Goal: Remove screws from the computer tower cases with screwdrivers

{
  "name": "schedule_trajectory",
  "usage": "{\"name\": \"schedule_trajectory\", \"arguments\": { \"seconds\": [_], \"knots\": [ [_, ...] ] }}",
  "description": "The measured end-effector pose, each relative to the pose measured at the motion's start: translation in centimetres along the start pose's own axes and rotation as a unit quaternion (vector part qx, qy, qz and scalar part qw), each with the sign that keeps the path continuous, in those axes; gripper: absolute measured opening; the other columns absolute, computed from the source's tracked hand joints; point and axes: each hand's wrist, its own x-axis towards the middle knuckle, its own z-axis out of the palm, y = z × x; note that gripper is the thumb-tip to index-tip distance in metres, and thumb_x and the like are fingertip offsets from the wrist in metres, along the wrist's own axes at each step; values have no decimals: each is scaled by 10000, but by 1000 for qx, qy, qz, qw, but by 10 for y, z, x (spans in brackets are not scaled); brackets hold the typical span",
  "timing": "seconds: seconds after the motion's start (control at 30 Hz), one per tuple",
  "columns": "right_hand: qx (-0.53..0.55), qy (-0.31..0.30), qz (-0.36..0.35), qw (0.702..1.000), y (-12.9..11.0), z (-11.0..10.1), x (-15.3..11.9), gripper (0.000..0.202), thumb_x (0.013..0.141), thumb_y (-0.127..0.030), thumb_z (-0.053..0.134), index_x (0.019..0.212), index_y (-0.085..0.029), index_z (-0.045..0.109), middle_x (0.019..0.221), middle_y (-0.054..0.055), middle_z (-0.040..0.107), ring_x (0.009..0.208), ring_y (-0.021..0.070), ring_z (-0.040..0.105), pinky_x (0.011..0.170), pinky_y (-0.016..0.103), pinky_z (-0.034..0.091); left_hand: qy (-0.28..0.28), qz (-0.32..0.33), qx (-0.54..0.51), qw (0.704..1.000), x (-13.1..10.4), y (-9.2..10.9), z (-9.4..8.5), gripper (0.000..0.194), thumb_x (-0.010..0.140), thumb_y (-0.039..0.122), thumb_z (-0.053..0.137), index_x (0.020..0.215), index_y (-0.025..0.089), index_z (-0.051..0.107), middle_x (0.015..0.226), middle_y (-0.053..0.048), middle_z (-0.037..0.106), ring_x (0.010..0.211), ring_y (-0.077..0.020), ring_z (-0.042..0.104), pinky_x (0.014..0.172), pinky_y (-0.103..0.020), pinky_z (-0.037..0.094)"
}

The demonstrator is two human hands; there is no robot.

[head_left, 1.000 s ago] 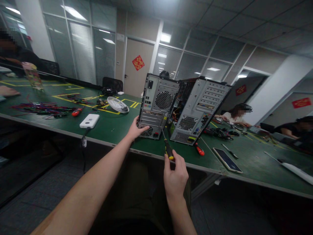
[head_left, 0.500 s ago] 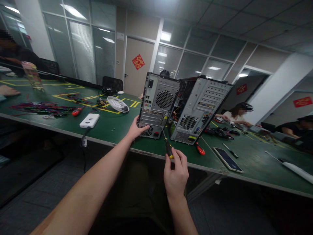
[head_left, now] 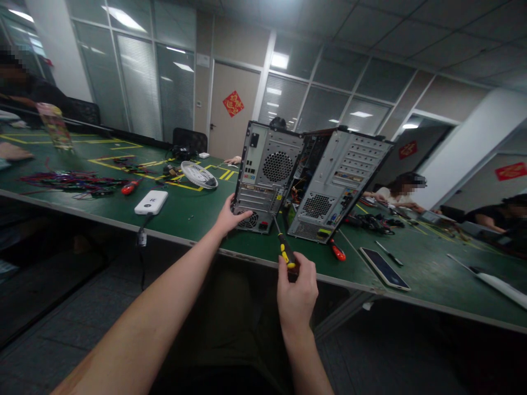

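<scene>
Two computer tower cases stand side by side with their metal backs facing me. My left hand [head_left: 228, 217] grips the lower left edge of the left computer case [head_left: 258, 195]. Its thumb lies across the back near the lower fan grille, and the other fingers are hidden round the side. In my right hand [head_left: 298, 285] is a black and yellow screwdriver [head_left: 285, 251], pinched at the handle end between thumb and fingers. The shaft points up to the lower right edge of that case; I cannot make out a screw there. Close on the right is the second computer case [head_left: 335, 189].
On the green table [head_left: 197, 216] lie a white power bank [head_left: 151, 202], a white basket [head_left: 199, 174], bundled wires [head_left: 74, 181] and a red-handled tool [head_left: 130, 187]. Another red handle [head_left: 338, 251] and a phone [head_left: 385, 267] are at right. Other people sit around the table.
The screwdriver handle has turned in my right hand, showing more of its yellow side, and my fingers have opened slightly around it. My left hand and both cases stay put.
</scene>
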Motion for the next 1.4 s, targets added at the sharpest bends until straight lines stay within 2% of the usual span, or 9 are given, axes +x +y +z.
{"name": "schedule_trajectory", "arguments": {
  "seconds": [0.13, 0.27, 0.33, 0.47, 0.63, 0.77, 1.0, 1.2, 1.4],
  "knots": [
    [-9, -16, -1, 1000, 3, -1, 1, 312, 1073, -442, 617, 1092, -140, 691, 856, 22, 624, 656, 138, 602, 627, 263, 500, 0, -4, 5, 1000, -1, 2, 0, 1060, 653, 515, 950, 1539, 208, 455, 1526, -178, 605, 1399, -325, 604, 1221, -494, 436],
    [-18, -16, -25, 999, 2, -1, 0, 297, 1079, -420, 615, 1120, -145, 721, 822, 1, 586, 625, 122, 565, 606, 249, 489, 1, -3, 7, 1000, -2, 3, 0, 1057, 654, 520, 947, 1536, 206, 455, 1529, -176, 604, 1416, -328, 591, 1238, -503, 416],
    [-12, 2, -34, 999, 1, -1, -1, 252, 1073, -377, 633, 1142, -157, 735, 891, 24, 607, 671, 123, 600, 641, 250, 524, 1, -3, 7, 1000, -2, 4, 0, 1064, 657, 514, 947, 1542, 197, 448, 1530, -182, 602, 1418, -329, 588, 1237, -500, 418],
    [-3, 44, -54, 998, -1, 1, -2, 167, 1049, -268, 659, 1158, -188, 757, 1063, 82, 640, 885, 167, 696, 777, 293, 598, 3, -4, 11, 1000, -2, 4, -1, 1071, 656, 519, 950, 1549, 206, 447, 1520, -182, 610, 1405, -331, 599, 1228, -499, 427],
    [1, 51, -56, 997, -4, 2, -3, 271, 1029, -178, 635, 1282, -179, 731, 1176, 131, 669, 1071, 221, 707, 893, 354, 623, -1, -6, 10, 1000, -2, 5, -1, 1082, 653, 541, 947, 1554, 214, 447, 1520, -181, 607, 1401, -334, 599, 1223, -507, 429],
    [5, 29, -57, 998, -6, 1, -6, 342, 1036, -158, 593, 1357, -185, 705, 1207, 139, 681, 1116, 234, 708, 935, 371, 624, 2, -5, 5, 1000, -3, 7, 0, 1075, 652, 519, 952, 1552, 211, 452, 1524, -181, 602, 1400, -332, 597, 1233, -508, 418],
    [1, 13, -60, 998, -3, -2, -6, 251, 1042, -256, 663, 1259, -144, 722, 1052, 115, 730, 962, 211, 731, 860, 330, 618, 2, -9, 5, 1000, -4, 9, 1, 1069, 653, 501, 951, 1549, 206, 447, 1524, -184, 600, 1394, -330, 600, 1224, -504, 430],
    [7, -1, -37, 999, -1, -3, -5, 285, 1051, -379, 667, 1119, -113, 740, 799, 37, 689, 649, 148, 647, 679, 272, 557, -2, -4, 14, 1000, -3, 7, 0, 1062, 662, 519, 941, 1540, 185, 448, 1527, -195, 598, 1405, -330, 595, 1231, -498, 425],
    [17, -12, -12, 1000, 0, -4, -5, 319, 1040, -427, 683, 1039, -113, 738, 760, 9, 675, 589, 112, 615, 629, 235, 524, -2, -8, 11, 1000, -5, 10, 0, 1048, 667, 508, 942, 1543, 204, 452, 1534, -187, 593, 1397, -331, 600, 1234, -507, 419]
  ]
}}
